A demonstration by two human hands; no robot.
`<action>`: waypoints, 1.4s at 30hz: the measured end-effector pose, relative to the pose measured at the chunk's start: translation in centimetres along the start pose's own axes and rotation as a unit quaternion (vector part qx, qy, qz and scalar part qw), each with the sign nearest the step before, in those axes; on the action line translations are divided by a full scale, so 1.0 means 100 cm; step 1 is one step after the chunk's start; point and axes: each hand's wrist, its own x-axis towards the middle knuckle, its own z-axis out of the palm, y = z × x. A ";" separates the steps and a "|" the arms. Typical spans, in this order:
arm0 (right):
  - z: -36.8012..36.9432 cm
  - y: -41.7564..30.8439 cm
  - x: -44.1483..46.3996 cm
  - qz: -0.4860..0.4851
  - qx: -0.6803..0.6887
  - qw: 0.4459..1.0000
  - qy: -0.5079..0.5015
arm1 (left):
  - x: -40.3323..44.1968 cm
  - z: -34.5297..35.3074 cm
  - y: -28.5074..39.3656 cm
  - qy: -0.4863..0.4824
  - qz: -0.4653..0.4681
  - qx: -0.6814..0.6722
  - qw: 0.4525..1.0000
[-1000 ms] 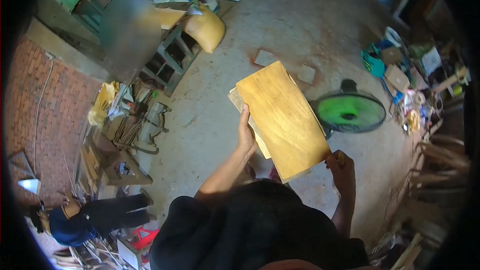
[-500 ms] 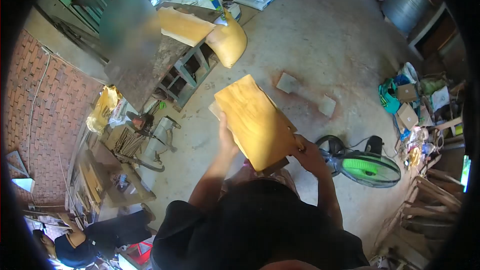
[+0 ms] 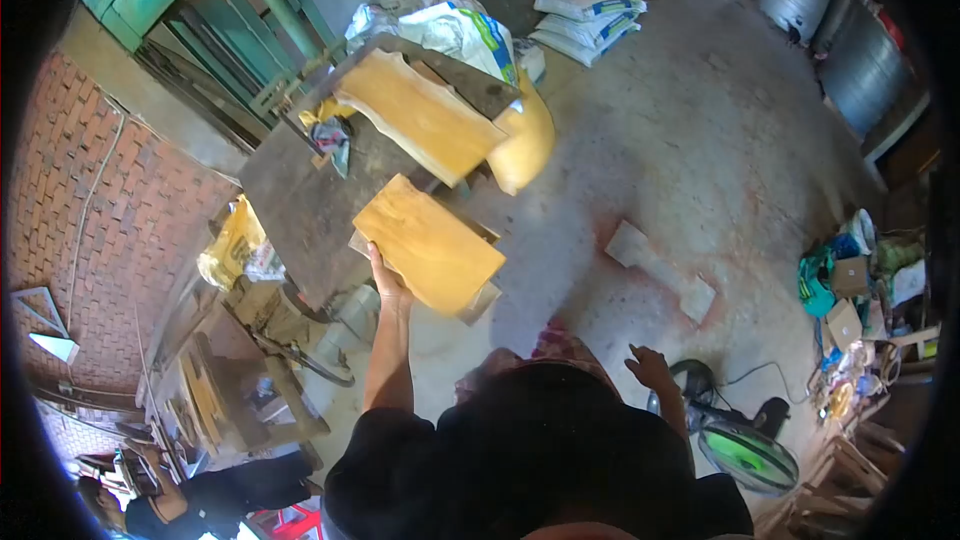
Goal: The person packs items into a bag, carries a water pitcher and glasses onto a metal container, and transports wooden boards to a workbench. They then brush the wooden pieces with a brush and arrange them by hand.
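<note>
My left hand is closed on the left edge of a stack of wooden boards, held out in front of my body near the workbench. The top wooden board is yellow-brown and smooth; edges of other pieces show beneath it. My right hand is off the boards, low at my right side above the fan. Its fingers are curled, and a small dark tip sticks out that I cannot identify. A longer wooden plank with wavy edges lies on the dark workbench, beyond the held boards.
A crumpled cloth lies on the bench. Stacked white sacks and a yellow sack stand beyond. A green fan is at my right, near piled clutter. Another person is at lower left.
My right hand has let go of the boards and dropped back to the right. My left hand has carried them left, nearer the workbench, as the view shifted.
</note>
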 end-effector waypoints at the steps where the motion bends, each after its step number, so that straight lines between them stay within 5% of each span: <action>1: 0.016 0.014 0.012 0.002 -0.008 1.000 -0.014 | 0.022 -0.005 0.013 0.022 0.020 0.016 0.999; 5: 0.037 0.025 0.030 0.043 -0.046 0.988 -0.144 | 0.082 -0.028 0.050 0.065 0.010 0.028 0.997; 11: 0.075 0.017 0.037 0.177 -0.024 0.982 -0.063 | 0.196 -0.043 0.090 0.120 0.044 0.082 0.988; 13: 0.095 0.020 0.036 0.339 0.234 0.910 -0.047 | 0.237 -0.058 0.099 0.112 0.049 0.059 0.991; 15: 0.054 -0.073 0.034 0.440 0.290 0.847 -0.062 | 0.257 -0.058 0.098 0.102 0.046 0.042 0.993; 16: 0.051 -0.097 0.028 0.450 0.314 0.832 -0.081 | 0.246 -0.034 0.110 0.221 0.034 0.128 0.966; 17: 0.052 -0.112 0.019 0.457 0.344 0.815 -0.095 | 0.242 -0.015 0.117 0.326 0.023 0.218 0.920; 20: 0.102 -0.107 -0.004 0.380 0.251 0.888 -0.057 | 0.283 -0.104 0.104 0.312 0.023 0.462 0.830; 22: 0.115 -0.120 -0.015 0.352 0.161 0.920 -0.067 | 0.304 -0.167 0.092 0.167 0.196 0.637 0.726; 25: 0.124 -0.136 -0.039 0.458 0.283 0.840 -0.067 | 0.312 -0.189 0.106 0.074 0.358 0.867 0.338; 27: 0.136 -0.132 -0.075 0.456 0.272 0.846 -0.043 | 0.268 -0.066 0.105 0.382 0.104 0.786 0.474; 28: 0.138 -0.132 -0.094 0.484 0.280 0.829 -0.025 | 0.234 0.004 0.109 0.457 0.001 0.750 0.479; 29: 0.133 -0.135 -0.114 0.506 0.284 0.814 -0.031 | 0.193 0.056 0.115 0.478 -0.059 0.736 0.475; 30: 0.140 -0.131 -0.142 0.511 0.295 0.807 0.008 | 0.187 0.058 0.107 0.488 0.021 0.730 0.479; 33: 0.180 -0.128 -0.247 0.528 0.302 0.788 0.091 | 0.187 0.057 0.071 0.375 0.409 0.696 0.455; 35: 0.189 -0.122 -0.243 0.567 0.276 0.768 0.111 | 0.205 0.078 0.011 0.268 0.490 0.701 0.444; 38: 0.265 -0.118 -0.286 0.519 0.253 0.814 0.055 | 0.109 0.149 -0.086 0.089 0.457 0.714 0.523; 41: 0.284 -0.133 -0.365 0.562 0.284 0.767 0.126 | -0.013 0.191 -0.177 -0.236 0.393 0.637 0.619; 42: 0.313 -0.128 -0.396 0.584 0.298 0.744 0.126 | -0.068 0.209 -0.194 -0.280 0.348 0.659 0.605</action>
